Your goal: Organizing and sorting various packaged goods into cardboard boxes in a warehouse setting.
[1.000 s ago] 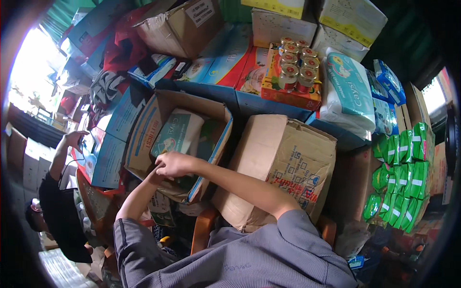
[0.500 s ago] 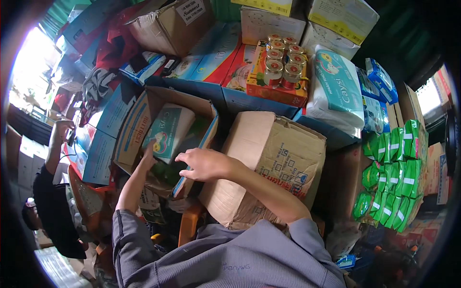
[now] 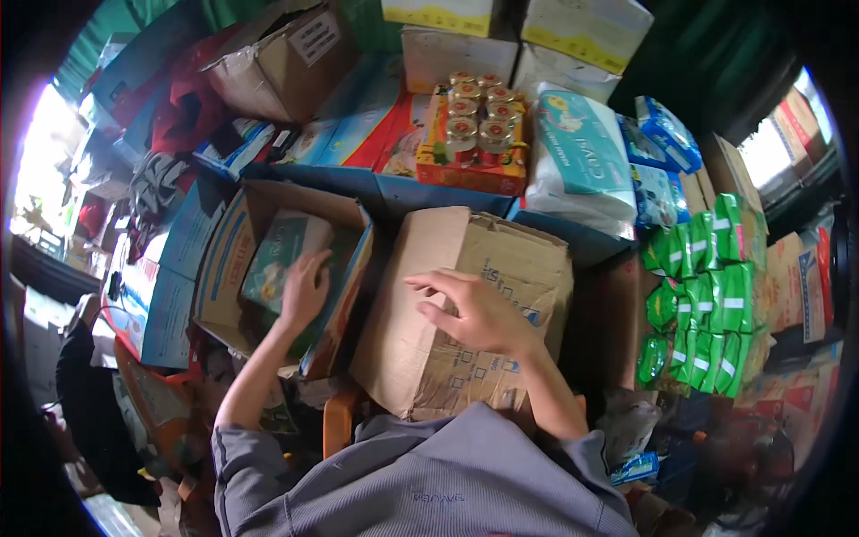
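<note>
An open cardboard box stands in front of me on the left, its flaps up. Inside it lies a white and teal pack of tissues or towels. My left hand hovers over the box's opening beside the pack, fingers loosely spread and holding nothing that I can see. A closed brown carton rests to the right of that box. Above its top, my right hand is empty, the fingers stretched out and parted from the thumb.
Behind the cartons are a tray of gold-lidded jars, a large teal and white pack and blue packs. Rows of green packets sit on the right. A co-worker's dark sleeve shows at the left.
My right hand has moved right, away from the open box and over the brown carton. My left hand has lifted off the pack. The view has shifted, so the shelf goods appear further left.
</note>
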Tool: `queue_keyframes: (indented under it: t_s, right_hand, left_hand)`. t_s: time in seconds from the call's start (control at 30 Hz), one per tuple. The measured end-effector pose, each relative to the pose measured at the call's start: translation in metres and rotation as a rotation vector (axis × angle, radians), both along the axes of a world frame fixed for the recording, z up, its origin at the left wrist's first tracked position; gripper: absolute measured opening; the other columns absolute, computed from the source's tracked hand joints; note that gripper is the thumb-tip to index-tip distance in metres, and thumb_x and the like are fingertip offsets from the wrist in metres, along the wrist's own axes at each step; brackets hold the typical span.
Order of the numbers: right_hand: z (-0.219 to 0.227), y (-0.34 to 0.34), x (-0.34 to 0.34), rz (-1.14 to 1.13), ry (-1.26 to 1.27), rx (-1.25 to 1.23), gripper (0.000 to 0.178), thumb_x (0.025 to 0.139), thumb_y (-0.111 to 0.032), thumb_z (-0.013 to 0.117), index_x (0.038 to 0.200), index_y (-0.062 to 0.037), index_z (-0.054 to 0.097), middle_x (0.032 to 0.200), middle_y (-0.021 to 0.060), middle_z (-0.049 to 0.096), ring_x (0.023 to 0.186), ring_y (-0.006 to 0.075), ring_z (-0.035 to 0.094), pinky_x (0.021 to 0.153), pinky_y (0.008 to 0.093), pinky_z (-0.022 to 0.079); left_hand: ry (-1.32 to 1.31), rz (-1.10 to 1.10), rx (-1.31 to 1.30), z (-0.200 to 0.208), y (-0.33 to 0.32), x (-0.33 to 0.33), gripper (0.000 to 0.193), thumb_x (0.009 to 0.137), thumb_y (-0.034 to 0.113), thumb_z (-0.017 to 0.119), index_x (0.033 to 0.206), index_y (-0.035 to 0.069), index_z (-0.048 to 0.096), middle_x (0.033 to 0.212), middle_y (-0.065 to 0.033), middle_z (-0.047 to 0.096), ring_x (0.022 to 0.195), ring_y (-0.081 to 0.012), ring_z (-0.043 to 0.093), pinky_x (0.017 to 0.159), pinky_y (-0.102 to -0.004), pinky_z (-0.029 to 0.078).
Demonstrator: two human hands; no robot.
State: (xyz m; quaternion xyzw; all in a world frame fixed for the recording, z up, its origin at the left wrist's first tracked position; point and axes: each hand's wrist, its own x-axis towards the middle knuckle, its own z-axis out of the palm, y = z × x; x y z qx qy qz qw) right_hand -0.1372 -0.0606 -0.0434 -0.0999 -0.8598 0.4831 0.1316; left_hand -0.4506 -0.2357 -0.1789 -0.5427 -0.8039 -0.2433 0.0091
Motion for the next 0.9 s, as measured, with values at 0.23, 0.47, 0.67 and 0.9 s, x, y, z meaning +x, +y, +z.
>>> queue_keyframes:
  t_s: [0.23,0.47,0.67,0.9]
  right_hand:
    - [-0.035,0.001,0.101,-0.795,0.164,0.146,0.032,0.098,-0.012,0.064,0.128,-0.0015,0.064,0.119,0.0168,0.068,0.108,0.0289,0.069,0.093,0.0361,0.053]
    - [-0.137,-0.048,0.147,-1.043,-0.129,-0.075,0.083,0.098,-0.044,0.068,0.157,-0.0012,0.030,0.157,0.0309,0.036,0.146,0.0431,0.036,0.119,0.0456,0.032]
    - [-0.157,-0.034,0.132,-1.029,-0.367,0.043,0.093,0.093,-0.046,0.072,0.161,-0.0055,0.023,0.157,0.0394,0.029,0.147,0.0519,0.030,0.119,0.0519,0.031]
    - [-0.170,0.030,0.139,-1.172,-0.138,-0.203,0.075,0.098,-0.053,0.062,0.150,-0.0030,0.045,0.144,0.0312,0.053,0.137,0.0416,0.051,0.112,0.0446,0.040]
  left_hand:
    - [-0.084,-0.339,0.057,0.062,0.016,0.181,0.059,0.090,0.016,0.069,0.146,0.013,0.053,0.160,-0.0195,0.038,0.149,-0.0413,0.034,0.121,-0.0515,0.031]
    - [-0.342,-0.040,-0.078,0.017,0.029,0.228,0.079,0.093,0.033,0.066,0.160,0.014,0.032,0.163,-0.0336,0.021,0.149,-0.0528,0.023,0.121,-0.0608,0.023]
    - [-0.366,0.017,-0.246,0.012,0.033,0.208,0.080,0.095,0.042,0.066,0.161,0.015,0.029,0.163,-0.0317,0.022,0.149,-0.0533,0.023,0.117,-0.0674,0.025]
    - [-0.384,0.048,-0.320,0.013,0.056,0.190,0.078,0.095,0.045,0.065,0.160,0.018,0.031,0.165,-0.0291,0.021,0.152,-0.0488,0.021,0.110,-0.0735,0.031]
